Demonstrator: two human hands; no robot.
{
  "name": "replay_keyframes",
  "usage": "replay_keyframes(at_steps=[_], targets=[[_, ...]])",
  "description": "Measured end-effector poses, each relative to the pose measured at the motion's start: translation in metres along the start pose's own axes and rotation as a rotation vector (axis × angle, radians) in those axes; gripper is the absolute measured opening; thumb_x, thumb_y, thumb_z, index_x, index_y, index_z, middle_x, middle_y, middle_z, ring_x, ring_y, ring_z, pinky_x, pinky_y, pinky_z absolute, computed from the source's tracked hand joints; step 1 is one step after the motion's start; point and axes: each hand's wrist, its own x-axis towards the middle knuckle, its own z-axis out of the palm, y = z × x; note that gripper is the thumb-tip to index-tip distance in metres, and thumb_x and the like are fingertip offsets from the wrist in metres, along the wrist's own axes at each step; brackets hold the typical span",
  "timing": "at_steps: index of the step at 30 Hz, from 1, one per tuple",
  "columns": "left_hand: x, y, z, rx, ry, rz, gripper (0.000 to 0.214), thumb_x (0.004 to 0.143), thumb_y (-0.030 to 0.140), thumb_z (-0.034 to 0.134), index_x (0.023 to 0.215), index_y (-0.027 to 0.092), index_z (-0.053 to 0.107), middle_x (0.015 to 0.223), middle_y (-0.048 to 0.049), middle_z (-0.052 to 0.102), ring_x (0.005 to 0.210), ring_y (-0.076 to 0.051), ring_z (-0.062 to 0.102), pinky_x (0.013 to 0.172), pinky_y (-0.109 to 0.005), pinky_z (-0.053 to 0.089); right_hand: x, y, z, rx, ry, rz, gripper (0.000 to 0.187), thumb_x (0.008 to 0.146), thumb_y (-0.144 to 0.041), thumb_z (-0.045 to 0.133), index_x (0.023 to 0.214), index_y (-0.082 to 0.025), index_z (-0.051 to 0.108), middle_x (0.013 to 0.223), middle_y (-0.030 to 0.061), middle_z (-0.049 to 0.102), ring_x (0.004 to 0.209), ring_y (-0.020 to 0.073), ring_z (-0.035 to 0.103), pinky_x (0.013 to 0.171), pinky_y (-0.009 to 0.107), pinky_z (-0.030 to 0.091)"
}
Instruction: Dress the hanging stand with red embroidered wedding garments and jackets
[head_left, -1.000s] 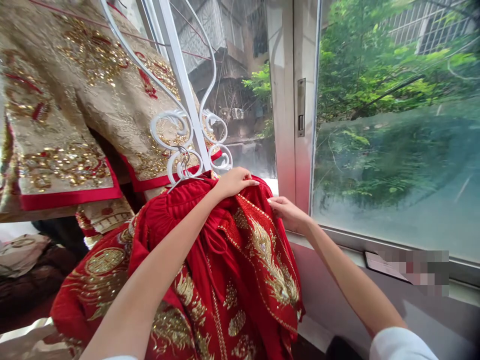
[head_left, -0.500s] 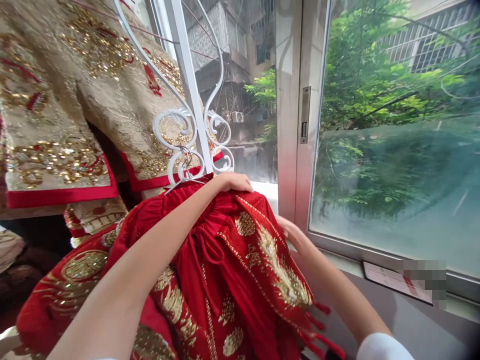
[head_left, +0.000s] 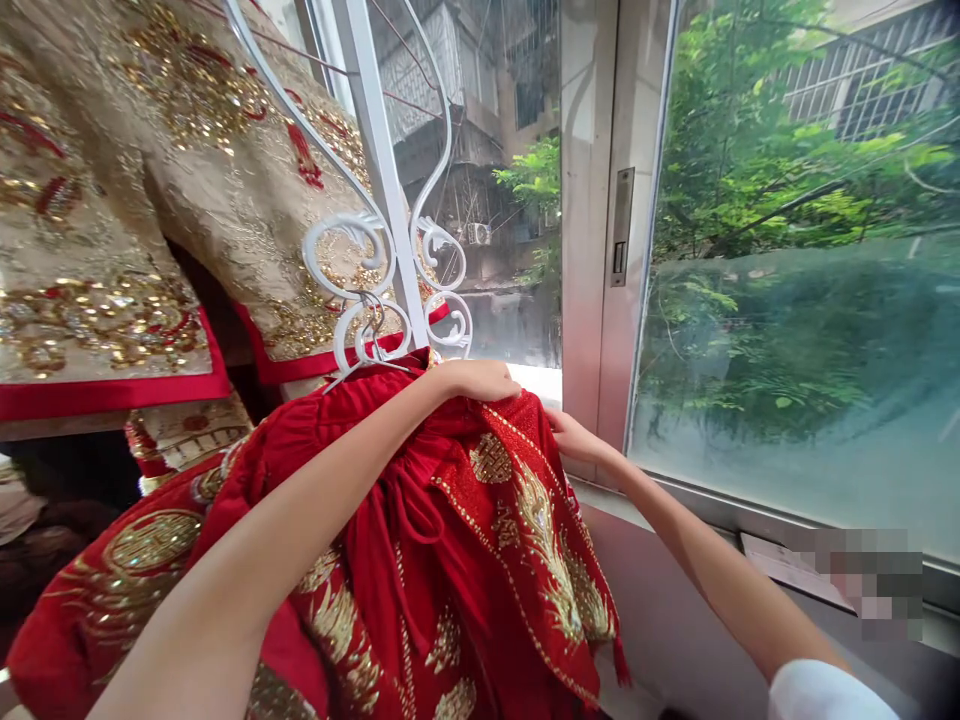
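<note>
Red embroidered garment (head_left: 465, 540) is hanging at 6 o'clock below the white scrolled rack (head_left: 377, 170), beside the window (head_left: 787, 350). The left hand (head_left: 480, 380) is clutching its gathered top. The right hand (head_left: 574, 440) is touching its 3 o'clock edge, fingertips hidden, so I cannot tell its grip. A gold garment (head_left: 150, 200) is hanging at 10 o'clock.

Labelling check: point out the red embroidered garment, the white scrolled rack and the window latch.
red embroidered garment (head_left: 420, 500), head view, red cloth below the waistband
white scrolled rack (head_left: 377, 160), head view, its upright post
window latch (head_left: 620, 228), head view, its metal plate
</note>
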Motion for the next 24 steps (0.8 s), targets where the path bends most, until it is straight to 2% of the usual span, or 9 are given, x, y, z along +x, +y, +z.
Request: replay_keyframes(at_steps=[3,6,8,11,14,16,19,22,24], targets=[[-0.008,0.013,0.022,0.320,0.240,-0.017,0.037,0.086,0.037,0.040,0.076,0.012,0.067,0.075,-0.0089,0.062,0.066,-0.017,0.051,0.065,-0.030,0.036,0.005,-0.001,-0.016,-0.102,0.102,0.016,0.019,0.076,-0.031,0.049,0.078,-0.016,0.059,0.072,0.0016,0.061,0.069,0.0164,0.054,0.067,0.029,0.045],[-0.014,0.024,0.054,0.779,0.588,-0.062,0.026,0.085,0.014,0.042,0.084,0.010,0.068,0.090,-0.0139,0.062,0.091,-0.024,0.051,0.082,-0.035,0.035,0.029,-0.020,-0.047,-0.171,0.249,-0.004,0.015,0.072,-0.027,0.050,0.073,-0.014,0.059,0.068,0.0010,0.059,0.068,0.0163,0.053,0.065,0.027,0.041],[-0.016,0.027,0.071,0.936,0.669,-0.091,0.028,0.083,0.003,0.039,0.089,0.006,0.066,0.090,-0.0157,0.061,0.093,-0.025,0.051,0.083,-0.036,0.035,0.049,-0.046,-0.069,-0.288,0.326,-0.077,0.015,0.071,-0.021,0.050,0.076,-0.015,0.062,0.075,0.0019,0.063,0.075,0.0173,0.055,0.068,0.026,0.039],[-0.016,0.026,0.077,0.868,0.691,-0.133,0.025,0.087,0.011,0.039,0.094,0.003,0.063,0.085,-0.0165,0.061,0.082,-0.026,0.054,0.070,-0.034,0.037,0.069,-0.088,-0.090,-0.699,0.500,-0.216,0.024,0.076,-0.018,0.045,0.087,-0.016,0.066,0.079,0.0035,0.065,0.076,0.0182,0.057,0.067,0.026,0.037],[-0.017,0.020,0.069,0.712,0.640,-0.117,0.028,0.089,0.023,0.043,0.090,0.005,0.064,0.082,-0.0164,0.063,0.078,-0.027,0.057,0.063,-0.032,0.036,0.061,-0.103,-0.092,-1.062,0.618,-0.352,0.030,0.083,-0.020,0.041,0.102,-0.016,0.063,0.079,0.0065,0.065,0.073,0.0182,0.057,0.065,0.027,0.036],[-0.017,0.017,0.063,0.637,0.580,-0.094,0.034,0.090,0.031,0.043,0.089,0.005,0.065,0.083,-0.0175,0.065,0.081,-0.027,0.058,0.064,-0.032,0.036,0.046,-0.094,-0.090,-1.194,0.575,-0.406,0.030,0.084,-0.021,0.041,0.104,-0.014,0.062,0.079,0.0075,0.066,0.070,0.0168,0.057,0.061,0.025,0.034],[-0.018,0.013,0.057,0.564,0.524,-0.075,0.038,0.091,0.031,0.039,0.092,0.003,0.065,0.086,-0.0207,0.065,0.086,-0.030,0.059,0.067,-0.033,0.036,0.032,-0.083,-0.100,-1.285,0.368,-0.356,0.024,0.084,-0.023,0.045,0.097,-0.013,0.063,0.071,0.0041,0.065,0.059,0.0117,0.053,0.052,0.022,0.027],[-0.022,0.010,0.055,0.502,0.518,-0.082,0.038,0.092,0.029,0.037,0.093,0.004,0.065,0.088,-0.0217,0.065,0.089,-0.030,0.059,0.070,-0.034,0.036,0.043,-0.112,-0.128,-1.350,0.226,-0.318,0.035,0.091,-0.030,0.034,0.093,-0.011,0.063,0.067,-0.0006,0.062,0.059,0.0057,0.050,0.055,0.020,0.024],[-0.025,0.008,0.055,0.439,0.521,-0.095,0.039,0.092,0.032,0.037,0.093,0.006,0.065,0.089,-0.0209,0.065,0.090,-0.030,0.059,0.073,-0.035,0.037,0.048,-0.147,-0.145,-1.395,0.271,-0.359,0.051,0.094,-0.035,0.019,0.096,-0.010,0.063,0.072,-0.0011,0.061,0.067,0.0041,0.052,0.060,0.021,0.026]])
